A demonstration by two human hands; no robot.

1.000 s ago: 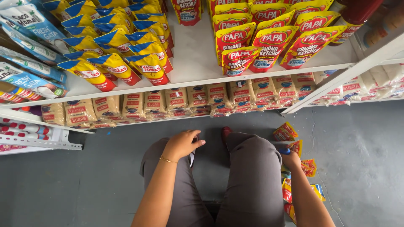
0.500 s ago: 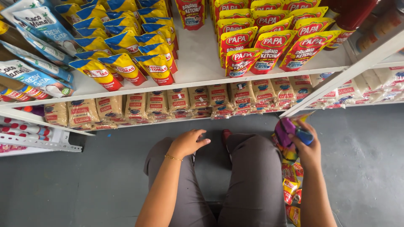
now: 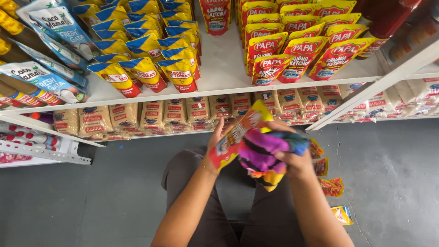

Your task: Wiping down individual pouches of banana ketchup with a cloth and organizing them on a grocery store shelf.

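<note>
We take the white shelf (image 3: 219, 75) as our landmark, the widest thing in view; it runs across the top of the picture with its front edge facing us, so every pack on it can be reached from where we sit.

On the shelf, toward its left end, stand the yellow-and-blue pouches (image 3: 137, 55) in rows, each leaning back on the one behind, which keeps their faces turned outward. Toward the right end the red-and-yellow pouches (image 3: 297, 50) are ranked the same way. Beneath the shelf, on the tier below, lies a row of clear bags of brown sugar (image 3: 183, 112), set flat and side by side so they fill the low space.

In front of the shelf and below its edge, over our lap, we hold a bunch of small sachets (image 3: 256, 142), red, yellow, purple and blue, gathered together. Our left hand (image 3: 219, 137) is closed about the bunch's left side, thumb and fingers pinching the red-and-yellow sachet. Our right hand (image 3: 292, 153) is wrapped over the purple and blue ones from the right, fingers curled tight, so the loose bundle does not slide apart.

Below and right of the shelf, on the grey floor (image 3: 91, 201), a few more loose sachets (image 3: 329, 183) lie scattered beside our right leg.
</note>
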